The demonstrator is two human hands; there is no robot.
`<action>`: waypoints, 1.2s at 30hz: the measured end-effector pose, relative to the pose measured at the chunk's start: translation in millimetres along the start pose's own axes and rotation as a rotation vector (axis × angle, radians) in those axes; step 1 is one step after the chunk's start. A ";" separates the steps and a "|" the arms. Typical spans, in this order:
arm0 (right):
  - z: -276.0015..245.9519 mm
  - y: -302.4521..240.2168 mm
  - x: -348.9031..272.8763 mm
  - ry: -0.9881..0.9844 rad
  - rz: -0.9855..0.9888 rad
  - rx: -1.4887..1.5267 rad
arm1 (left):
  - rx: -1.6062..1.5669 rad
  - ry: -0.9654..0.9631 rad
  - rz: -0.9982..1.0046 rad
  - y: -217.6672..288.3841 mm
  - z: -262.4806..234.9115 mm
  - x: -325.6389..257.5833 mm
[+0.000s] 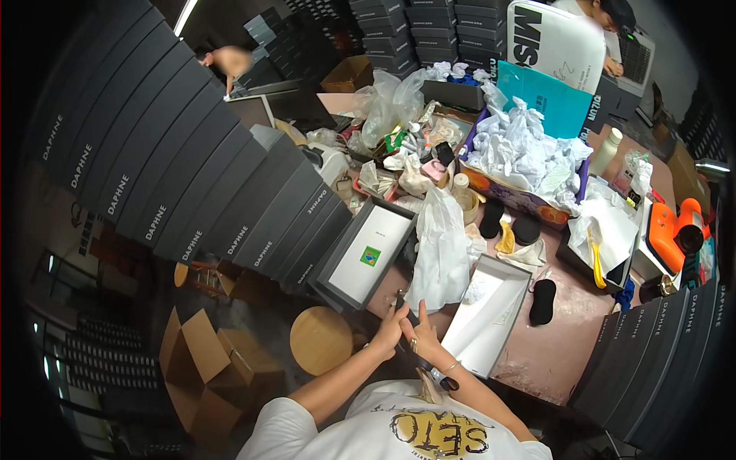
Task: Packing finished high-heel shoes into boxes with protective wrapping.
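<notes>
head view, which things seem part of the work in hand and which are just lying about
Likely in the work:
- dark thin item at the left hand, right hand close by
- white wrapping
- open white-lined box

Likely lying about:
- pale bottle
- round stool
- cardboard carton

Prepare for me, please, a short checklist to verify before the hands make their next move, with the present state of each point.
1. Left hand has its fingers on the small dark strip: ok.
2. Right hand has a firm grip: cannot tell, its hold is unclear.
3. White-lined box right of the hands is open: ok.
4. Grey-rimmed tray left of the hands is steadily supported: cannot tell.
5. White sheet is away from the hands: not ok, it lies right in front of them.
6. Pink table is tidy: not ok, its far side is cluttered.
</notes>
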State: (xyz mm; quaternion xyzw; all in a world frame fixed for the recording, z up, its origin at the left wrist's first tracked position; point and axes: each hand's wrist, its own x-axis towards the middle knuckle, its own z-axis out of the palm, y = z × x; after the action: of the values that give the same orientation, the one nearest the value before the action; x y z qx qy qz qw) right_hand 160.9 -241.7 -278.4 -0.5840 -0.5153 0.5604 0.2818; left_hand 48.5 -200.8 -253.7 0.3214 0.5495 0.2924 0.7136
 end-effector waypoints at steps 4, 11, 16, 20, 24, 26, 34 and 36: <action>16.9 2.0 -5.4 -0.042 -0.086 0.209 | -0.037 0.052 0.025 1.8 -4.9 -28.0; 36.9 -26.0 -41.4 0.097 -0.499 0.129 | -0.076 -0.142 0.216 2.8 -26.5 -62.0; 73.1 -55.2 -87.1 -0.041 -0.646 -0.370 | -0.170 -0.148 0.137 -18.8 -85.5 -95.7; 127.9 -57.2 -127.9 0.119 -0.657 -0.388 | -0.086 -0.100 0.218 -40.1 -125.8 -108.4; 135.8 -74.7 -154.9 0.049 -0.596 -0.298 | -0.359 -0.167 0.032 -29.2 -136.9 -136.2; 141.1 -75.0 -154.1 0.010 -0.530 -0.331 | -0.350 -0.228 0.035 -32.7 -139.3 -138.2; 130.2 -57.7 -103.6 -0.070 -0.323 -0.431 | -0.200 -0.185 -0.075 -26.3 -106.8 -110.1; 105.5 -52.6 -117.3 0.052 -0.347 -0.392 | -0.256 -0.192 -0.148 -21.1 -74.7 -119.9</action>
State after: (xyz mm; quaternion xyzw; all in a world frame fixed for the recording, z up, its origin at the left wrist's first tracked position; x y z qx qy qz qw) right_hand 64.8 -359.3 -210.5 -0.5443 -0.6991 0.3780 0.2685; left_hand -49.7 -296.1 -212.8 0.2129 0.4592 0.2747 0.8175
